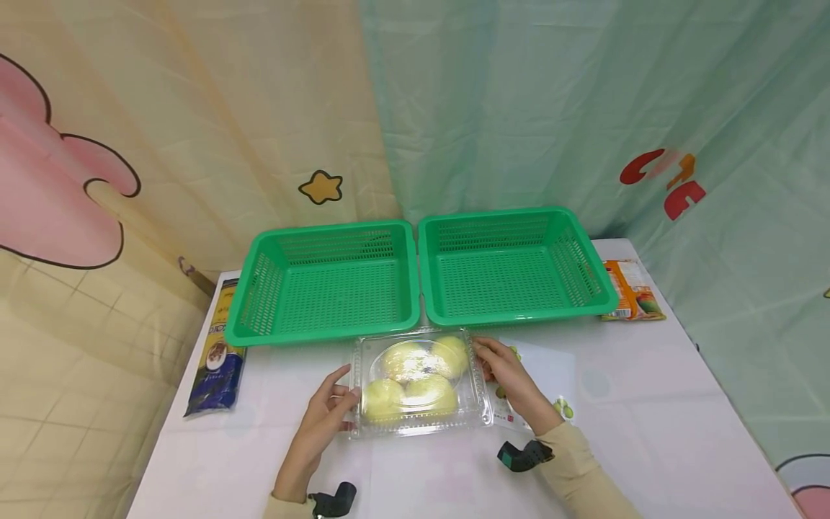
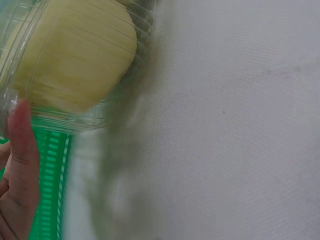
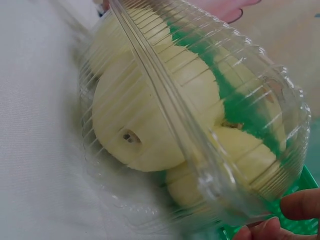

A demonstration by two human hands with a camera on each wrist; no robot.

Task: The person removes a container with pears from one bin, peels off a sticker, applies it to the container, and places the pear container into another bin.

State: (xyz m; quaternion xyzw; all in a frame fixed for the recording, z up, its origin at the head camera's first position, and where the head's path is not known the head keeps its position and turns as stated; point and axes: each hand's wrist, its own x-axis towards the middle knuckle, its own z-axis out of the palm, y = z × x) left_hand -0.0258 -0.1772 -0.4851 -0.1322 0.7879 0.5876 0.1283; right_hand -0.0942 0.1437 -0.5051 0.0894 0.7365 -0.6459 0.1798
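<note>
A clear plastic clamshell container (image 1: 415,425) with several round, pale yellow fruits (image 1: 431,395) inside is held between my two hands, just in front of the green baskets. At its left edge my left hand (image 1: 319,418) grips the rim, and the left wrist view shows the thumb (image 2: 21,135) pressed against the plastic. My right hand (image 1: 509,371) pinches the far right corner. In the right wrist view its fingers (image 3: 300,204) are at the rim, and one fruit shows a dark blossom end. The lid lies closed over the fruits.
Two green plastic baskets, a left one (image 1: 324,337) and a right one (image 1: 519,317), stand side by side behind the container. A blue and gold packet (image 1: 220,364) lies far left, an orange packet (image 1: 627,292) far right. A white printed sheet (image 1: 545,367) lies under the right forearm.
</note>
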